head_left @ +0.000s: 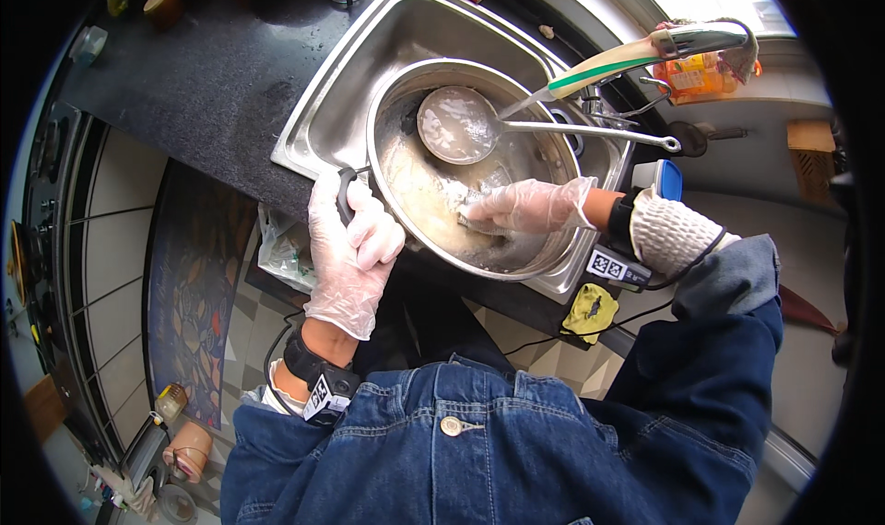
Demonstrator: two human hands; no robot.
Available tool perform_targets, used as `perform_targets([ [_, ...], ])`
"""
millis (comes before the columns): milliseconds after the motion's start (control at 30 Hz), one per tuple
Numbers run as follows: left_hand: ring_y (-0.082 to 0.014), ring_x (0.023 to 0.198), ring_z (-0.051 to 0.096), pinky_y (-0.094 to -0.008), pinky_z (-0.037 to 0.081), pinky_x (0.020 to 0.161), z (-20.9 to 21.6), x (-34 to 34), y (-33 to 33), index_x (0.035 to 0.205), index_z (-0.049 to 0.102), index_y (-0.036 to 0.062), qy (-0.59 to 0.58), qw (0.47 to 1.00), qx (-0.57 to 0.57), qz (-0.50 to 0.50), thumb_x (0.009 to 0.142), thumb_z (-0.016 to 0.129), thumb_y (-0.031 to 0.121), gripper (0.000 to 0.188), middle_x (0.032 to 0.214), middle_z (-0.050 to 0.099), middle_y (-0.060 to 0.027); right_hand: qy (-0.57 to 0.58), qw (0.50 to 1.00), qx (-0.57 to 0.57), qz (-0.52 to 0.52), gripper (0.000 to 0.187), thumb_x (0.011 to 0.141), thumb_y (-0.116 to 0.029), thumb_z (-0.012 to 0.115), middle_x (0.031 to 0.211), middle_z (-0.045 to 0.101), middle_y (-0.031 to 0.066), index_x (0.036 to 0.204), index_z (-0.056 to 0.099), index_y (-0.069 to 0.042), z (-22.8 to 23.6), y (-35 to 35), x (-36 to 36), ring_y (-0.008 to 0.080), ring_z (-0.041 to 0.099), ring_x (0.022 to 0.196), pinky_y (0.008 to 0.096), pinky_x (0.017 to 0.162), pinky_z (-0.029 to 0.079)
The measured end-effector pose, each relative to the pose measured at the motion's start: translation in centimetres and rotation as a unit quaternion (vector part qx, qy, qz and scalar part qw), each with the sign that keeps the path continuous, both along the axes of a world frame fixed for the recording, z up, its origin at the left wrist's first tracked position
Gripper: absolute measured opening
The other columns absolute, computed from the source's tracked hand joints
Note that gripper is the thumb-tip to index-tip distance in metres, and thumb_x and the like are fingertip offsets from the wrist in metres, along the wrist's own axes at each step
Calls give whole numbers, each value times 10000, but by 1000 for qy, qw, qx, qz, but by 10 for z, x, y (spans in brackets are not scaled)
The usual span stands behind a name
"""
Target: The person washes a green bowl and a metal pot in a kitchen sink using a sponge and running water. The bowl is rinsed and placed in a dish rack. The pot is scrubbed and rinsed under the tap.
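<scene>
A big metal pot [380,179] sits tilted in the steel sink, wet and cloudy inside. My left hand [355,239], in a clear plastic glove, is closed round the pot's black side handle [347,196]. Inside the pot, my gloved right hand [525,207] has its fingers pressed together against the wall. A small greyish bit shows at those fingertips, too hidden to name. A large round ladle [458,125] holding cloudy liquid lies across the pot, its long handle over the right rim. Water runs from the faucet [604,69] towards the ladle.
The steel sink [323,119] is set in a dark countertop [203,92]. Behind the faucet stands an orange bottle [691,75]. A blue-lidded container [666,180] and a yellow cloth [590,311] are at the right. A plastic bag [284,248] hangs below the counter edge.
</scene>
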State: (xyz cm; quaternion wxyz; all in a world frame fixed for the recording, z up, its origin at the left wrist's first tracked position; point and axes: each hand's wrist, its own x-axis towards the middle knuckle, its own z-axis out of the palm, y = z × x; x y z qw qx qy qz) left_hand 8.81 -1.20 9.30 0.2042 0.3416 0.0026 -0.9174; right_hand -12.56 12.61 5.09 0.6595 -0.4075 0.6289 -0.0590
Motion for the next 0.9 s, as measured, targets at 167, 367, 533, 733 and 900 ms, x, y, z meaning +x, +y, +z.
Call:
perform_targets([
  [167,-91,266,214,-234,199,309,0,1,0,617,468,156,10,1000,-5,-1,896,429,443,403,381,264,61,118,951,-163,234,273,868,-126,533,1143,521,139,1139,562,-114,3,1,-18,320,495,1086,358,925,405],
  [367,-76,279,240,-225,237,350,2,4,1,624,451,136,44,998,-33,-12,953,324,376,427,394,321,66,178,950,-126,222,318,837,-152,552,1221,450,149,1153,569,-114,-4,18,-34,330,480,1097,357,949,386],
  [533,-88,275,204,-237,202,317,-2,4,1,638,459,149,24,1000,-11,-4,903,419,460,411,396,248,63,90,974,-80,190,296,829,-169,559,1092,515,153,1112,595,-91,5,20,-6,320,492,1060,352,925,391],
  [733,-86,281,210,-232,218,329,-2,6,1,651,459,149,26,999,-18,-10,903,425,468,408,406,251,65,29,953,-180,242,309,815,-130,532,1081,535,157,1115,560,-64,5,-12,22,338,522,996,357,898,416],
  [900,-87,280,209,-233,218,329,-1,4,1,651,457,151,22,1000,-20,-6,905,419,467,408,404,250,64,149,907,-294,263,378,842,-124,509,1235,472,152,1216,499,-69,-12,-4,-11,332,520,1064,359,913,432],
])
